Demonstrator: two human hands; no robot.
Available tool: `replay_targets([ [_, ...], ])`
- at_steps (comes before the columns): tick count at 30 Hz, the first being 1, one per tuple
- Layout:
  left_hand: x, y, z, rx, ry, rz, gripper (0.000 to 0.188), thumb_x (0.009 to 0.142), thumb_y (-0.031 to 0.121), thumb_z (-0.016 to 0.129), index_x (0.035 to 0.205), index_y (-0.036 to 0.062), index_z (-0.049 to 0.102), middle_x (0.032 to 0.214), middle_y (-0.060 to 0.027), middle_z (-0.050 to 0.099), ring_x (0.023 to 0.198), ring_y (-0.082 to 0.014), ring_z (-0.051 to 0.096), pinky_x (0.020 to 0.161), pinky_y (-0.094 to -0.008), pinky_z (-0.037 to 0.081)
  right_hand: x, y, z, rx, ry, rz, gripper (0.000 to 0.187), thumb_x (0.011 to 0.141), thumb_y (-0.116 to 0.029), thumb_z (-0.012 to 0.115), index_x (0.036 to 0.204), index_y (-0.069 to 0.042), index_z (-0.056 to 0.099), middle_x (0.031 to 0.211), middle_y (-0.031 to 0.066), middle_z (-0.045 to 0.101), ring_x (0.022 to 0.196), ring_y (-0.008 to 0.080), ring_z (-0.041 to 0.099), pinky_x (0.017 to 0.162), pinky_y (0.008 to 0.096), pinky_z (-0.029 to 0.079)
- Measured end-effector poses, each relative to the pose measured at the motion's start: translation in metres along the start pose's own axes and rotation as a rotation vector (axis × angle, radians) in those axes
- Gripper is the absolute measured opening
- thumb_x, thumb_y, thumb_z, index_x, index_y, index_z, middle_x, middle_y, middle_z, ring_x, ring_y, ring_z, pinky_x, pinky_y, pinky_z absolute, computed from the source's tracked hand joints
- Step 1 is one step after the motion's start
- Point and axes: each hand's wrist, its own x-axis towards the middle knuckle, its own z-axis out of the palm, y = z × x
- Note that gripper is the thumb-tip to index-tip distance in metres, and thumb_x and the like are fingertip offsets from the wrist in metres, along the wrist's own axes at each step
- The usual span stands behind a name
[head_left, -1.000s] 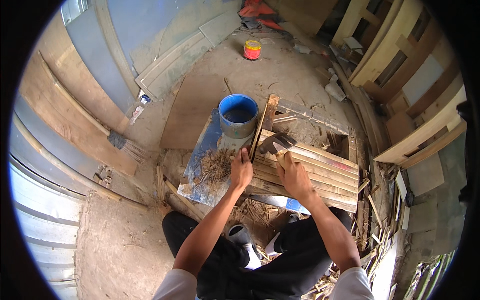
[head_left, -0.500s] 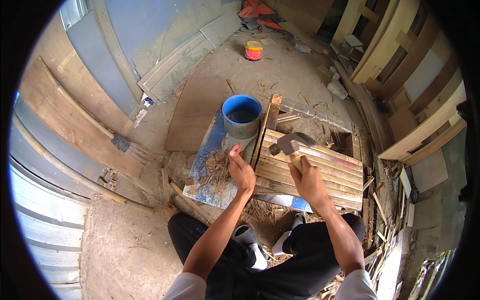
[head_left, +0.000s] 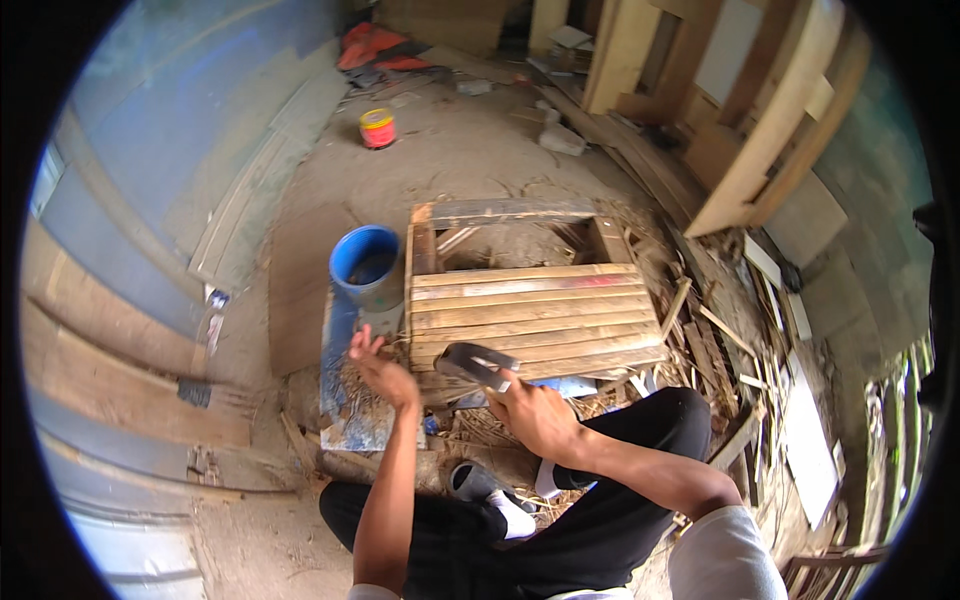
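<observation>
My right hand (head_left: pixel 540 415) is wrapped round the handle of a claw hammer (head_left: pixel 465 360), its dark metal head over the near left edge of a slatted wooden frame (head_left: pixel 535 308). Slats laid side by side cover the near part of that frame; its far part is an open gap between side pieces. Left of the hammer, my left hand (head_left: pixel 385 375) is open, fingers apart and slightly blurred, above a dirty blue board (head_left: pixel 340 350). Just beyond those fingers a blue bucket (head_left: pixel 367 262) stands at the frame's left side; its contents are too dark to make out.
Broken sticks and scrap wood (head_left: pixel 700 355) lie right of the frame. A red and yellow tub (head_left: pixel 377 128) stands farther off on the floor. Along the right wall lean wooden panels (head_left: pixel 760 130). A flat brown board (head_left: pixel 300 280) lies left of the bucket.
The view has turned right, so the frame and bucket appear farther left. The hammer has come down and nearer, toward the frame's near left edge. My left hand's fingers have spread.
</observation>
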Motion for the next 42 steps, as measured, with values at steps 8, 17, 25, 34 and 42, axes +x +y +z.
replay_targets([
  [8,-0.005,0.036,-0.001,0.393,-0.180,0.402,0.043,0.101,0.025,0.043,0.133,-0.0031,0.040,0.139,-0.0192,0.046,0.124,-0.0324,0.046,0.104,-0.0441,0.033,-0.070,0.070,-0.016,0.168,0.210,0.240,0.025,0.094,-0.024,0.054,0.106,-0.006,0.042,0.062,0.0241,0.060,0.056,0.0448,0.061,0.052,0.0529,0.049],
  [17,-0.114,0.039,0.132,0.805,-0.972,0.738,0.058,0.101,0.038,0.033,0.148,0.0058,0.027,0.155,-0.0159,0.023,0.144,-0.0344,0.019,0.117,-0.0518,0.009,-0.099,0.161,-0.068,0.178,0.460,0.438,0.018,0.093,-0.014,0.054,0.099,0.001,0.045,0.064,0.0250,0.061,0.057,0.0374,0.064,0.051,0.0479,0.048],
  [25,-0.121,0.016,0.141,0.990,-0.934,0.909,0.055,0.100,0.039,0.033,0.146,0.0080,0.036,0.155,-0.0129,0.026,0.144,-0.0318,0.020,0.116,-0.0518,0.012,-0.093,0.180,-0.085,0.063,0.325,0.496,0.022,0.090,-0.015,0.057,0.096,0.001,0.042,0.063,0.0269,0.057,0.060,0.0457,0.059,0.055,0.0522,0.046],
  [34,-0.123,0.018,0.141,1.006,-0.925,0.878,0.055,0.100,0.040,0.034,0.145,0.0077,0.037,0.154,-0.0128,0.027,0.143,-0.0317,0.022,0.116,-0.0509,0.012,-0.101,0.173,-0.070,0.117,0.374,0.566,0.022,0.091,-0.015,0.057,0.095,-0.001,0.041,0.065,0.0288,0.057,0.062,0.0485,0.058,0.056,0.0541,0.044],
  [42,-0.126,0.016,0.141,0.971,-0.894,0.841,0.057,0.098,0.039,0.036,0.147,0.0080,0.034,0.155,-0.0126,0.025,0.144,-0.0308,0.021,0.117,-0.0496,0.010,-0.127,0.159,-0.060,0.081,0.540,0.519,0.023,0.092,-0.016,0.059,0.100,0.003,0.048,0.069,0.0272,0.060,0.065,0.0475,0.060,0.053,0.0494,0.044],
])
